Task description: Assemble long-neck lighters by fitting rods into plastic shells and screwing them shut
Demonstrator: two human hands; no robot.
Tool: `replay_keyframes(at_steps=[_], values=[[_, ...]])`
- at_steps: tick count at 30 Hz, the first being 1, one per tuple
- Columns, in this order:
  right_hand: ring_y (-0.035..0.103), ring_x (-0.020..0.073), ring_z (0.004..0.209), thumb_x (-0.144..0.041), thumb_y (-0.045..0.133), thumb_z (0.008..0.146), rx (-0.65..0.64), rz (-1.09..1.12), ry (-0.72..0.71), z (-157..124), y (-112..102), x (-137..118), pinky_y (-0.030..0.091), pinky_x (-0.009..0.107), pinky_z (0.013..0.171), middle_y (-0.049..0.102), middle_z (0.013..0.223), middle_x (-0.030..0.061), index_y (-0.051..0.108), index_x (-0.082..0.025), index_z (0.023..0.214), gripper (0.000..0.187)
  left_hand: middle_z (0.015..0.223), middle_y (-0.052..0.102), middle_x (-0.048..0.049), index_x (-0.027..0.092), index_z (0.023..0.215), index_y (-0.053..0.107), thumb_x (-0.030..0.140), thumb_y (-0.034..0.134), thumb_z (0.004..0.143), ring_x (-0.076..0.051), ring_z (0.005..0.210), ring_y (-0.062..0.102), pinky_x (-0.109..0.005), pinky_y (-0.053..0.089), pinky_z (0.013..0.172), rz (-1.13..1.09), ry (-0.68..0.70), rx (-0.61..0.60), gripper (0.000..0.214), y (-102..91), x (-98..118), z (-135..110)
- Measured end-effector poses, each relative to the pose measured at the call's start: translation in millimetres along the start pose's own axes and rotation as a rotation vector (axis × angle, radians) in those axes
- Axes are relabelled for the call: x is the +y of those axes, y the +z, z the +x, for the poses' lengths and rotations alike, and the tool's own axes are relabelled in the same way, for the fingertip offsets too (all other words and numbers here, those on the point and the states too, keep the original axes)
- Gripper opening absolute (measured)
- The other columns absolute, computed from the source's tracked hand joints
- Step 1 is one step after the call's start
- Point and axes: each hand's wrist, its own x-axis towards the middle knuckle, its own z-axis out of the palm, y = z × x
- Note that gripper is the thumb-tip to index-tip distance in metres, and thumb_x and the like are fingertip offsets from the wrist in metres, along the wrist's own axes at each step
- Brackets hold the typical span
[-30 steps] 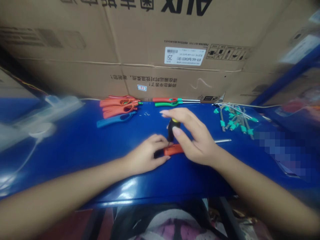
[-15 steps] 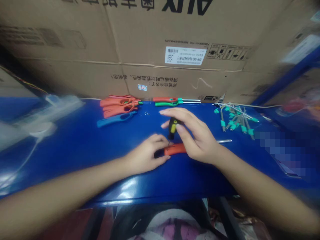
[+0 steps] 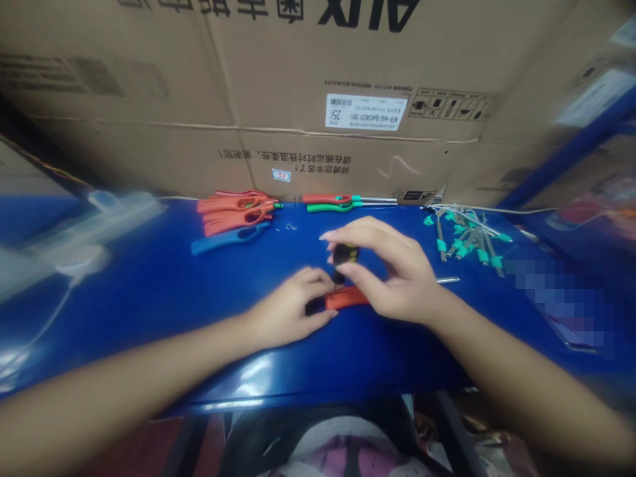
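My right hand (image 3: pixel 387 265) is closed round the short black and yellow handle of a screwdriver (image 3: pixel 342 258), held above the near end of an orange long-necked lighter (image 3: pixel 348 297). The screwdriver's tip is hidden behind fingers and handle. The lighter lies flat on the blue table, its metal tube showing beyond my right wrist. With fingers and thumb, my left hand (image 3: pixel 298 305) grips the lighter's left end.
Orange lighter handles (image 3: pixel 236 213) and a blue one (image 3: pixel 231 238) lie at the back left, near small screws (image 3: pixel 288 228). Two assembled lighters (image 3: pixel 338 201) lie by the cardboard box (image 3: pixel 278 79). Metal tubes with green ends (image 3: pixel 464 238) are piled right; a power strip (image 3: pixel 106 222) sits left.
The screwdriver's handle has tilted and sits slightly lower, and the fingers of my right hand have shifted round it. My left hand and the lighter stay in place.
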Motion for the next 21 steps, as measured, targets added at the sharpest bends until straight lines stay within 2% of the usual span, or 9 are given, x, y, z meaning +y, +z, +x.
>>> replay_keyframes(at_steps=[2,4,7,10,13,15,17,19,21], values=[[0.066,0.0203,0.092,-0.021,0.067,0.091,0.061,-0.090,-0.057,-1,0,1,0.059,0.036,0.084,0.070,0.098,0.0078,0.066,-0.019,0.118,0.027,0.114,0.064,-0.0080,0.018,0.118,0.067,0.024,0.068,0.090,-0.024,0.108,0.060,-0.041,0.050,0.100,0.004,-0.008,0.009,0.028,0.6,0,-1],[0.066,0.0220,0.097,-0.022,0.066,0.092,0.067,-0.132,-0.077,-1,-1,1,0.058,0.038,0.086,0.069,0.102,0.0107,0.066,-0.017,0.118,0.027,0.114,0.064,-0.0082,0.018,0.117,0.068,0.025,0.067,0.091,-0.024,0.108,0.060,-0.041,0.051,0.099,-0.002,-0.011,0.007,0.027,0.4,0,0],[0.063,0.0232,0.114,-0.018,0.048,0.100,-0.035,0.077,0.047,1,-2,-4,0.056,0.041,0.096,0.064,0.128,0.0159,0.060,-0.015,0.130,0.032,0.119,0.064,-0.0092,0.018,0.116,0.069,0.025,0.066,0.092,-0.025,0.112,0.059,-0.041,0.050,0.101,-0.020,-0.008,-0.010,0.025,-0.7,1,1],[0.067,0.0195,0.105,-0.018,0.046,0.101,-0.071,0.309,0.126,2,1,-6,0.057,0.038,0.092,0.068,0.118,0.0109,0.060,-0.018,0.129,0.032,0.118,0.064,-0.0089,0.018,0.114,0.070,0.025,0.066,0.092,-0.025,0.112,0.059,-0.041,0.050,0.100,-0.016,-0.011,-0.007,0.023,-0.9,1,1],[0.067,0.0183,0.090,-0.020,0.063,0.094,0.033,0.136,0.046,0,3,-4,0.058,0.035,0.085,0.070,0.096,0.0063,0.068,-0.019,0.116,0.022,0.111,0.065,-0.0077,0.018,0.110,0.069,0.024,0.067,0.090,-0.024,0.107,0.061,-0.040,0.052,0.096,-0.014,-0.025,-0.003,0.021,0.2,0,0],[0.066,0.0196,0.089,-0.025,0.070,0.091,0.052,-0.037,-0.028,-1,3,-4,0.057,0.036,0.084,0.069,0.094,0.0067,0.069,-0.019,0.116,0.026,0.106,0.064,-0.0068,0.018,0.109,0.069,0.024,0.068,0.090,-0.024,0.102,0.062,-0.040,0.053,0.093,-0.023,-0.041,0.002,0.020,0.7,0,0],[0.065,0.0222,0.101,-0.029,0.062,0.096,-0.009,-0.056,-0.032,-1,1,-6,0.056,0.039,0.092,0.069,0.109,0.0106,0.064,-0.019,0.127,0.032,0.106,0.064,-0.0070,0.017,0.110,0.069,0.024,0.067,0.090,-0.023,0.100,0.062,-0.040,0.053,0.093,-0.033,-0.042,0.004,0.021,0.6,0,0],[0.063,0.0218,0.115,-0.023,0.046,0.103,-0.104,0.078,0.046,2,-1,-9,0.053,0.041,0.100,0.064,0.127,0.0129,0.054,-0.019,0.139,0.037,0.109,0.063,-0.0079,0.017,0.112,0.069,0.024,0.067,0.090,-0.024,0.104,0.061,-0.040,0.051,0.096,-0.037,-0.030,0.001,0.023,0.4,0,1],[0.064,0.0189,0.114,-0.016,0.040,0.103,-0.149,0.223,0.113,3,-1,-11,0.053,0.038,0.101,0.064,0.128,0.0113,0.052,-0.019,0.141,0.040,0.114,0.063,-0.0088,0.018,0.113,0.069,0.024,0.067,0.090,-0.025,0.109,0.060,-0.041,0.050,0.099,-0.032,-0.022,-0.006,0.024,0.5,0,1]])
